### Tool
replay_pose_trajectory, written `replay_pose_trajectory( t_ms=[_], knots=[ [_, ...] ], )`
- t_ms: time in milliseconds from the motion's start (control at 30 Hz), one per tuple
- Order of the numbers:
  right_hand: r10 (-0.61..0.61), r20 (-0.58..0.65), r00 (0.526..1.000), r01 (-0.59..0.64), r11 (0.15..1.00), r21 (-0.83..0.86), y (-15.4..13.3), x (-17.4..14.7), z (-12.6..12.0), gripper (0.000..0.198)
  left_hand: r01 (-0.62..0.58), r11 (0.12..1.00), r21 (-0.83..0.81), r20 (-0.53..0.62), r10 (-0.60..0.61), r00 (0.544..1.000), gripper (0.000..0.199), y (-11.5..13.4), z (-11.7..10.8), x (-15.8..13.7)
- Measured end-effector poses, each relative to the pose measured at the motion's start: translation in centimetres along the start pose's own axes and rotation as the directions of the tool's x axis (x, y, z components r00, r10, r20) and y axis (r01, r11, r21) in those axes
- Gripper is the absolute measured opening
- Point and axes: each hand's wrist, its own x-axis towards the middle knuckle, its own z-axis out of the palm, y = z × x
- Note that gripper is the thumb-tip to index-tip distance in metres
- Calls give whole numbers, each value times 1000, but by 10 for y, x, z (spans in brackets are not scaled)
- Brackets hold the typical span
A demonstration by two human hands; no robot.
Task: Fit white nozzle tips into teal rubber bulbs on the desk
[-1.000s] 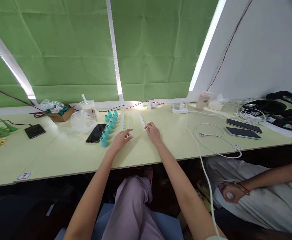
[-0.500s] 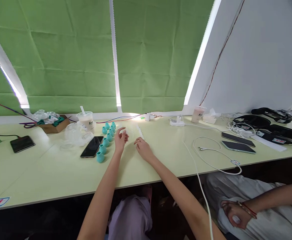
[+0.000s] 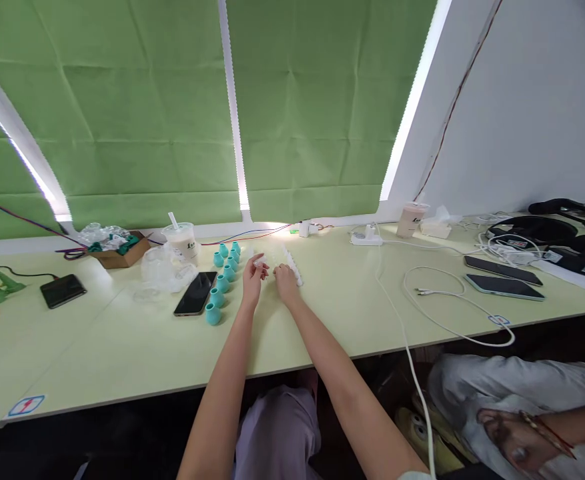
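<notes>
My left hand (image 3: 254,279) is raised a little over the table, its fingers curled around a small clear, whitish piece (image 3: 260,263) too tiny to name. Just right of it, my right hand (image 3: 287,285) reaches down to the tabletop with fingers bent together; whatever its fingertips hold is hidden. Beyond and beside that hand runs a row of small white pieces (image 3: 293,267). More clear bits lie between the hands, hard to make out. Left of my left hand, several small turquoise pots (image 3: 213,314) stand in two lines running away from me.
A phone (image 3: 195,294) lies beside the pots, near a crumpled plastic bag (image 3: 165,268), a drink cup (image 3: 181,243) and a cardboard box (image 3: 122,255). Rightward are a power strip (image 3: 365,238), a white cable (image 3: 425,320) and two phones. Another person sits at the right.
My right hand has come closer to my left and bent its fingers down by the white pieces. The whole view has shifted, so objects appear further right.
</notes>
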Motion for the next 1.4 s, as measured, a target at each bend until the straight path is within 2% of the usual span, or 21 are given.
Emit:
replay_pose_trajectory(
  t_ms=[133, 300, 500, 567, 633, 700, 767, 833, 900, 967, 1033, 1133, 1200, 1300, 1400],
  knots=[
    [20, 7, 1000, -20, 1000, 15, 3, 4, 1, 20, -9, 998, 60, 49, 6, 999, 39, -5, 0, -2],
    [-4, -12, 1000, 4, 998, 60, 4, 6, -1, 16, -22, 994, 104, 55, 17, 998, 39, -3, 0, -10],
    [-58, -85, 995, 63, 996, 62, -6, -4, -9, 21, -24, 988, 153, 45, 17, 999, 41, 3, 0, -17],
    [-64, -151, 987, 77, 993, 85, -7, -8, -17, 21, -33, 985, 167, 47, 25, 999, 40, 4, 3, -19],
    [-17, -281, 960, 62, 986, 153, -7, -13, -27, 19, -36, 984, 173, 50, 27, 998, 38, 5, 7, -19],
    [93, -413, 906, 14, 968, 249, -6, -18, -38, 18, -31, 984, 173, 65, 20, 998, 37, 6, 10, -20],
    [188, -465, 865, -30, 944, 328, -3, -23, -46, 20, -30, 986, 164, 71, 19, 997, 37, 6, 12, -19],
    [225, -438, 871, -54, 928, 368, 1, -26, -50, 21, -34, 990, 135, 19, 32, 999, 37, 5, 10, -18],
    [239, -381, 893, -80, 917, 390, 4, -27, -50, 21, -22, 996, 85, -93, 30, 995, 37, 4, 6, -15],
    [223, -309, 924, -90, 916, 392, 6, -25, -48, 20, -1, 998, 56, -177, 11, 984, 37, 3, 0, -13],
    [184, -260, 948, -74, 921, 381, 7, -22, -46, 20, 9, 999, 49, -211, 2, 978, 37, 4, -4, -12],
    [82, -215, 973, 6, 925, 379, 5, -20, -46, 18, -9, 998, 58, -209, 21, 978, 36, 5, -6, -11],
    [-37, -155, 987, 91, 928, 362, 2, -21, -43, 17, -20, 997, 74, -216, 35, 976, 35, 4, -7, -9],
    [-203, -71, 977, 215, 946, 244, -7, -25, -32, 17, -21, 995, 95, -246, 44, 968, 36, 2, -8, -8],
    [-269, -80, 960, 277, 955, 105, -14, -26, -19, 17, -19, 995, 96, -255, 43, 966, 36, 0, -9, -7]
  ],
)
